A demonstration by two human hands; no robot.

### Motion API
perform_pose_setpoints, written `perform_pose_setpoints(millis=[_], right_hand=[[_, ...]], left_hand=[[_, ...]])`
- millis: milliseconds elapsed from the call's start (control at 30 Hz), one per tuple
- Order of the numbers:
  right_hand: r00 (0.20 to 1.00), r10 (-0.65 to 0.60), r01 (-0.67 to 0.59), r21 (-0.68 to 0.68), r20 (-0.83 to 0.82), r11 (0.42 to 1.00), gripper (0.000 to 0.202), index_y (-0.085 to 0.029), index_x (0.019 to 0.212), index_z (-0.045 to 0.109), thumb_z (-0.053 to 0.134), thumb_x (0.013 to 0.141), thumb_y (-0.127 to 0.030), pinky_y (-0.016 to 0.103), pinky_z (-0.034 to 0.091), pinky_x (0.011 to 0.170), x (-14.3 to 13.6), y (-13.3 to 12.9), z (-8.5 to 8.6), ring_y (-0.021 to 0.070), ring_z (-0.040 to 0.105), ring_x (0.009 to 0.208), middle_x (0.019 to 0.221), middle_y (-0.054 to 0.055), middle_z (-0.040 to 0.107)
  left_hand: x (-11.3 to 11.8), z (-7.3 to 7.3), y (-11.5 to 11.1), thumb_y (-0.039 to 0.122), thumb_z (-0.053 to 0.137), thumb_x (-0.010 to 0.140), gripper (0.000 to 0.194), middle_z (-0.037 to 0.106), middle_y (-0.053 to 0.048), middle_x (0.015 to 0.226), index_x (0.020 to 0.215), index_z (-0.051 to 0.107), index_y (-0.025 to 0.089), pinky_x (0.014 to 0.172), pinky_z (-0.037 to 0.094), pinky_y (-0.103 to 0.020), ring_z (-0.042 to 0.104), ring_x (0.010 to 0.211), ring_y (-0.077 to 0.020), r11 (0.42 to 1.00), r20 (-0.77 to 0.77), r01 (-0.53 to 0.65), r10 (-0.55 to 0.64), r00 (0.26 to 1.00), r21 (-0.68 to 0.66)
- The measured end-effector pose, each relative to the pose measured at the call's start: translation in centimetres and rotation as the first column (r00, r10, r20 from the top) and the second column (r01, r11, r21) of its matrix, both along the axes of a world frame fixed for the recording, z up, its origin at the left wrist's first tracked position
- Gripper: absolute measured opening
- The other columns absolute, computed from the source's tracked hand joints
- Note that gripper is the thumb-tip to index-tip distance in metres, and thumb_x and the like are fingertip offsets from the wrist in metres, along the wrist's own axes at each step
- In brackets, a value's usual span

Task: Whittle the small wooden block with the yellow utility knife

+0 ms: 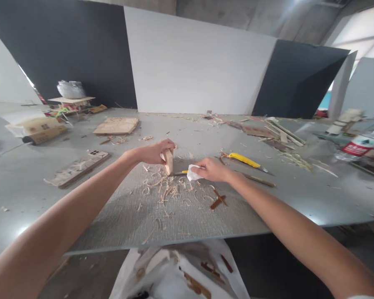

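Several left fingers (167, 143) clamp wood (168, 162), right fingers (203, 164) curl round a wrapped knife (185, 172)

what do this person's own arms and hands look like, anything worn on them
The left hand and right hand are ungloved. The left forearm and right forearm are bare, with no watch or bracelet visible. A whitish edge, perhaps a sleeve, shows near the bottom right corner.
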State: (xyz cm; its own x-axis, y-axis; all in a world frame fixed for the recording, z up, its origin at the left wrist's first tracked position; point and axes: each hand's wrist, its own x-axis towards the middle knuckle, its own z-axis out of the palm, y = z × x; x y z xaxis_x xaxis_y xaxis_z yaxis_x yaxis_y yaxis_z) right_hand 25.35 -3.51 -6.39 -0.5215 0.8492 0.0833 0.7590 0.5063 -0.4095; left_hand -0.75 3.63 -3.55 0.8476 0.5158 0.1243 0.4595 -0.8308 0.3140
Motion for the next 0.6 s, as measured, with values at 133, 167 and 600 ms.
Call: perform_pose_setpoints(millis=[133, 167, 600], right_hand=[[0.992, 0.029, -0.034, -0.034, -0.124, 0.999, 0.047, -0.016, 0.066, 0.056, 0.036, 0.088, -0.053, 0.024, 0.022, 0.049, 0.03, -0.62, 0.32, 0.0091, 0.034, 0.052, 0.056, -0.002, 0.039], [0.987, 0.033, -0.037, -0.023, -0.156, 0.999, 0.048, -0.015, 0.067, 0.055, 0.035, 0.088, -0.053, 0.024, 0.023, 0.049, 0.02, -0.73, 0.46, 0.0092, 0.034, 0.052, 0.056, -0.002, 0.039], [0.998, -0.026, 0.024, 0.041, 0.052, 0.999, 0.047, -0.016, 0.063, 0.059, 0.039, 0.087, -0.051, 0.025, 0.02, 0.05, -0.47, -0.22, -0.03, 0.0086, 0.034, 0.049, 0.052, -0.002, 0.045]], left_hand=[[0.04, 0.29, -0.34, 0.024, 0.058, 0.067, 0.04, 0.039, -0.01, 0.132, 0.106, 0.048, 0.022, 0.091, 0.038, -0.031, 0.043, 0.116, -0.0209, 1.0, -0.023, 0.012, -0.012, 1.0, -0.016], [0.11, 0.44, -0.51, 0.024, 0.058, 0.067, 0.039, 0.038, -0.009, 0.133, 0.105, 0.048, 0.022, 0.091, 0.038, -0.031, 0.043, 0.117, -0.021, 1.0, -0.032, 0.017, -0.017, 0.999, -0.021], [0.23, 0.18, -0.16, 0.017, 0.06, 0.065, 0.031, 0.041, -0.01, 0.126, 0.093, 0.048, 0.02, 0.086, 0.039, -0.03, 0.048, 0.106, -0.0195, 0.994, 0.018, 0.07, -0.069, 0.997, -0.078]])
